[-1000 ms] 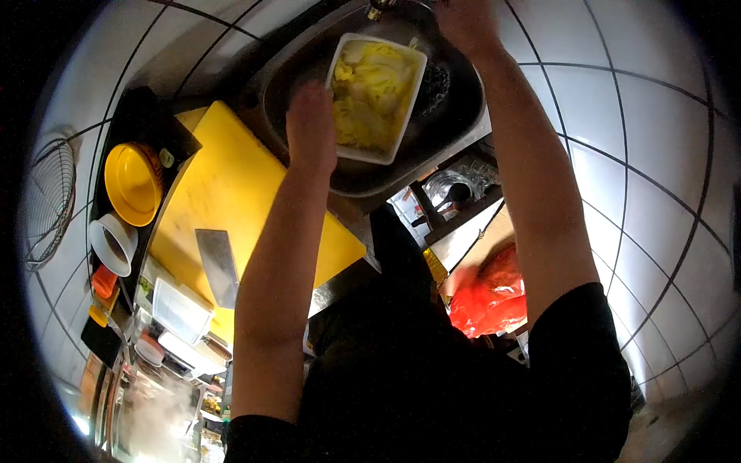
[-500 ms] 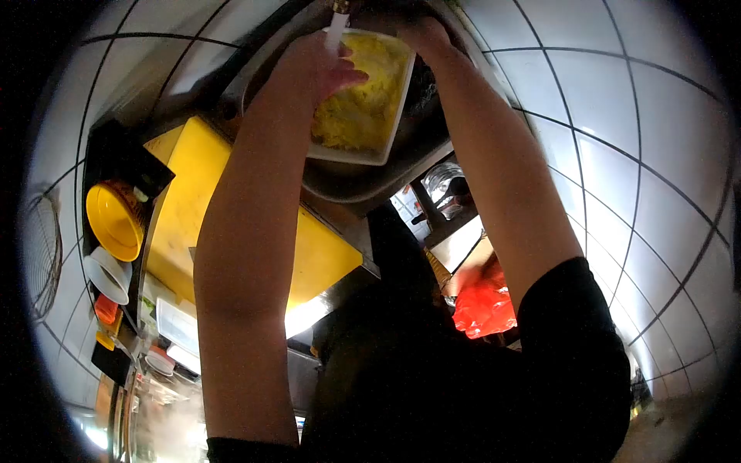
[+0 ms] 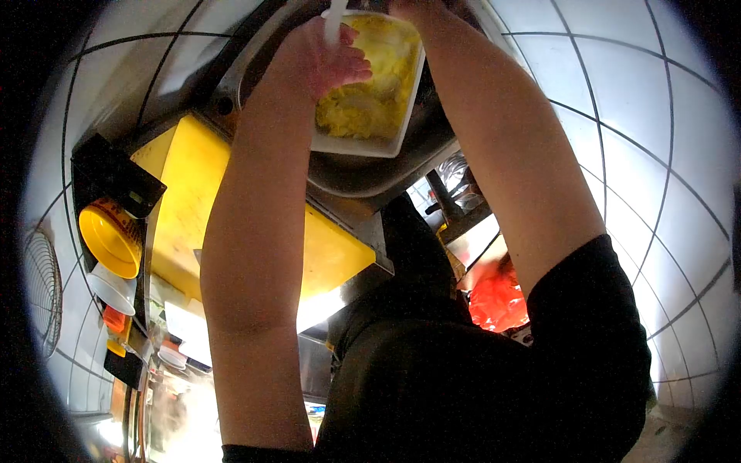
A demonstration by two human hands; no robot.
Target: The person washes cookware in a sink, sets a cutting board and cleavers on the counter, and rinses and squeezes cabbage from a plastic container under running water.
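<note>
Count: 1 white rectangular plastic tray of yellow-green leaves, in 1 dark metal sink; 1 water stream. Left hand: grip open, fingers spread over the tray's left edge, under the stream. Right hand: by the upper-right corner, grip can't tell, cropped. Open sink strip along the tray's near edge.

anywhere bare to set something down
The yellow board looks bare, but for a dark sliver, between the yellow bowl and left forearm, and between that forearm and the sink. The sink is crowded: tub, left hand, right hand.
</note>
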